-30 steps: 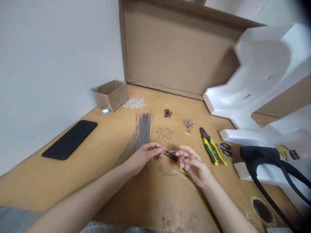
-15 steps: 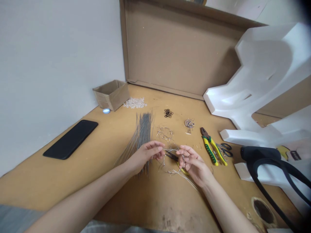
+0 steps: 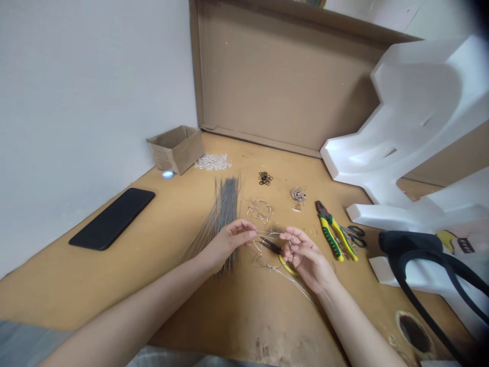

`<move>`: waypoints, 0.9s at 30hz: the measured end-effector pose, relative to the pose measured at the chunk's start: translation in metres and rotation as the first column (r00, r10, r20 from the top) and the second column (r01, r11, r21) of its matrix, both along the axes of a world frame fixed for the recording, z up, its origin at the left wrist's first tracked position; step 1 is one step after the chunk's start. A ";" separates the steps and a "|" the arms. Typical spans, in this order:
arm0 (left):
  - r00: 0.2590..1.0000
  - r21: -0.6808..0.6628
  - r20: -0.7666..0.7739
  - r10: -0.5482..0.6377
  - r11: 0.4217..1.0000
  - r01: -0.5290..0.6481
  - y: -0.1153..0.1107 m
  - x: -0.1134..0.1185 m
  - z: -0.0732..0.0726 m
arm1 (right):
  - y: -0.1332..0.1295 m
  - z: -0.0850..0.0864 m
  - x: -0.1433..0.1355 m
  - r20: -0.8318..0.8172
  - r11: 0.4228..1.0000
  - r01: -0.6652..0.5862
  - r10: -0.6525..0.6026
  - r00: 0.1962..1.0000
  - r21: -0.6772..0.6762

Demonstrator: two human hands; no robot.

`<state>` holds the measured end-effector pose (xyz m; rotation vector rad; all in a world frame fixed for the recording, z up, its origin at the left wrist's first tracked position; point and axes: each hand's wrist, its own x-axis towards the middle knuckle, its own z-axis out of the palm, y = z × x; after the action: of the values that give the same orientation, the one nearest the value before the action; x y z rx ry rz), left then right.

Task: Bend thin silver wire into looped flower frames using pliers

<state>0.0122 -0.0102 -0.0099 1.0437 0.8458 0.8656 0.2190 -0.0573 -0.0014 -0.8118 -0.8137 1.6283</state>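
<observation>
Between my hands is a thin wire ring with small twisted bits along it and loose wire ends trailing to the lower right. My left hand pinches a fine wire at the ring's upper left. On the other side, my right hand has its fingers closed on the ring's right part. Below the ring lies a yellow-handled tool, partly hidden by my right hand. A bundle of straight grey wires rests beside and under my left hand. Just beyond the hands sits another wire ring.
Pliers and scissors lie at right. Farther back are black rings, a coiled metal pile, clear beads and a cardboard box. A black phone lies left; white foam stands right.
The wire ring between my hands has turned and now shows as a rounder, more open loop. Both hands keep nearly the same place and grip.
</observation>
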 end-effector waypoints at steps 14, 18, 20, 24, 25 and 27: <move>0.991 0.274 -0.115 0.071 0.961 -0.037 -0.002 -0.002 0.007 | -0.001 0.000 0.000 0.070 1.000 0.017 -0.018 0.997 0.015; 0.979 0.409 -0.172 0.107 0.912 -0.028 -0.005 -0.003 0.013 | -0.002 -0.001 -0.002 0.105 0.998 0.040 -0.044 0.993 0.042; 0.972 0.459 -0.209 0.105 0.888 0.003 -0.008 -0.002 0.016 | -0.002 -0.001 -0.002 0.109 0.997 0.049 -0.055 0.993 0.053; 0.946 0.479 -0.323 0.040 0.869 0.127 -0.016 0.000 0.021 | -0.002 -0.002 -0.002 0.107 0.997 0.063 -0.068 0.992 0.052; 0.936 0.479 -0.350 0.026 0.864 0.155 -0.018 0.000 0.021 | -0.002 -0.002 -0.002 0.107 0.997 0.064 -0.069 0.992 0.050; 0.916 0.497 -0.401 0.015 0.844 0.204 -0.021 0.002 0.020 | -0.002 -0.003 -0.002 0.098 0.997 0.064 -0.068 0.993 0.050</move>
<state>0.0141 -0.0313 0.0103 1.7826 0.8933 0.8353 0.2173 -0.0594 -0.0040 -0.8834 -0.8830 1.5148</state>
